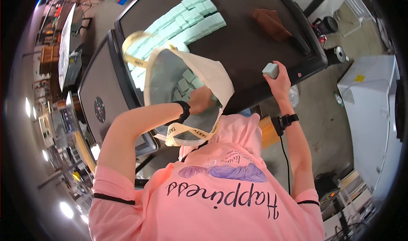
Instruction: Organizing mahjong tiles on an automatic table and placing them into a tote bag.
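A pale mint cube-shaped block (270, 70) is held up between the fingers of my right hand (280, 87), over the right part of the dark table. My left hand (201, 100) reaches into a cream tote bag (208, 71) with a grey inside, which lies tilted with its mouth toward me. Several blocks (187, 83) of the same kind lie loose in the bag, close to my left fingers. Those fingers are partly hidden, so their grip is unclear. Behind the bag, long rows of mint blocks (182, 20) stand side by side on the table.
The dark table (238, 37) has a raised black rim. A crumpled brown cloth or pouch (272, 24) lies at its far right. A second dark table (104, 81) adjoins at the left. A white cabinet (367, 109) stands on the floor to the right. The bag's straps (193, 131) hang loose.
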`<state>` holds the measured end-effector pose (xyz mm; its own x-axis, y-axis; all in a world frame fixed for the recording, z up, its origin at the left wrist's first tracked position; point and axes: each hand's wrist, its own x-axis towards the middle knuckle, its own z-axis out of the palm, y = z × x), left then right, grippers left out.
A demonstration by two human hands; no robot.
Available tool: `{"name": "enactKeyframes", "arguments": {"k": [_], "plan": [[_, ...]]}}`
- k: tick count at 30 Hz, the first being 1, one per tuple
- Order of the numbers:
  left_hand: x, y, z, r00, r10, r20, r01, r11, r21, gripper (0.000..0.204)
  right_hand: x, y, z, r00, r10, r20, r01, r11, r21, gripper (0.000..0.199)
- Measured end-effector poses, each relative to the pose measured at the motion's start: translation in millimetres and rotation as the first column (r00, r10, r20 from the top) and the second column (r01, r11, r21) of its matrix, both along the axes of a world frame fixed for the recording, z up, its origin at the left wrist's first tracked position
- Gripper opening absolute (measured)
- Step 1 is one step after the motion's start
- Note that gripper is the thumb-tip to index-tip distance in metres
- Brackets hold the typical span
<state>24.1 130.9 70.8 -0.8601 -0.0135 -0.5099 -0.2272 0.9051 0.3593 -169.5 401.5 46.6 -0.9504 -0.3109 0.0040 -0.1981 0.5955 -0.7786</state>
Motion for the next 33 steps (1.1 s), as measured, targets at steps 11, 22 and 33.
{"name": "enactKeyframes", "arguments": {"k": [11, 22, 33], "plan": [[7, 19, -13, 0.985, 0.162, 0.066, -0.162, 0.987, -0.007, 0.056, 0, -25, 11, 0.99, 0.143, -0.004, -0.143, 0.989, 0.027, 0.058], [4, 16, -19, 0.776, 0.543, 0.321, -0.631, 0.648, 0.427, 0.039, 0, -36, 24, 0.981, 0.192, -0.002, -0.192, 0.981, 0.035, 0.059], [-34, -21, 47, 0.908, 0.084, 0.411, -0.159, 0.976, 0.151, 0.037, -8, -44, 50, 0.97, 0.239, -0.038, -0.238, 0.971, 0.038, 0.058]]}}
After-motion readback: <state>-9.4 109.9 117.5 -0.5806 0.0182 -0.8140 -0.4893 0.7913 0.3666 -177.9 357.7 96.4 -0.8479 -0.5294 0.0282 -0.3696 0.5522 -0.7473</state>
